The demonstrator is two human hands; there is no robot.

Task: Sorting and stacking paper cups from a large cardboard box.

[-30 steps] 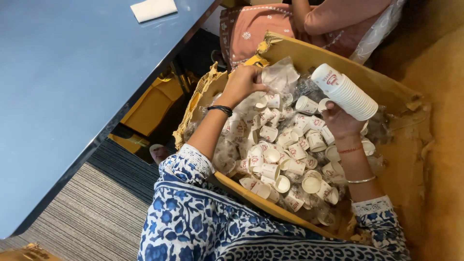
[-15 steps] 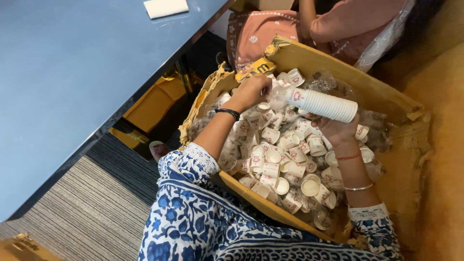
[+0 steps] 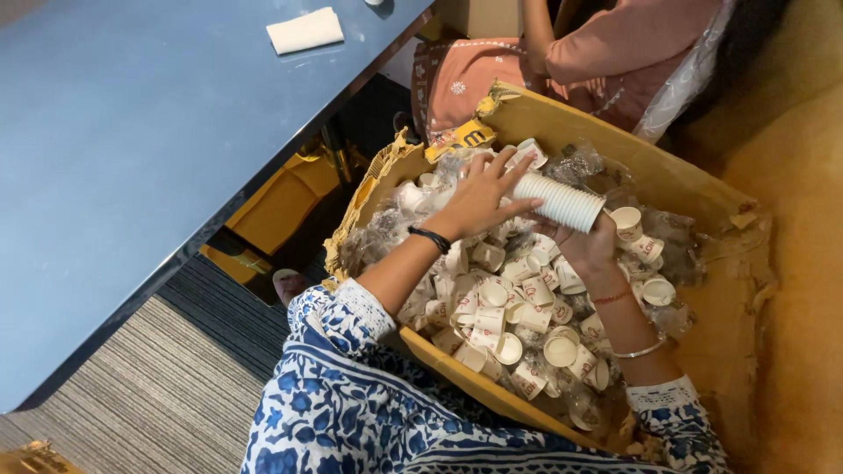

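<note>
One white ribbed stack of nested paper cups (image 3: 558,201) lies near frame centre, long axis running upper left to lower right. Right hand (image 3: 587,248) grips it underneath; left hand (image 3: 481,195), fingers spread, touches its left end above one cardboard box of loose paper cups (image 3: 527,123).

One cardboard box (image 3: 562,118) holds loose small paper cups (image 3: 518,307), too many and too jumbled to count exactly, several dozen at least. One nested stack of white paper cups (image 3: 559,201) lies across them; the number of cups in it cannot be told. Two hands are in the box, each wrist with one band. One white folded napkin (image 3: 305,31) lies on the one blue counter (image 3: 132,158).
</note>
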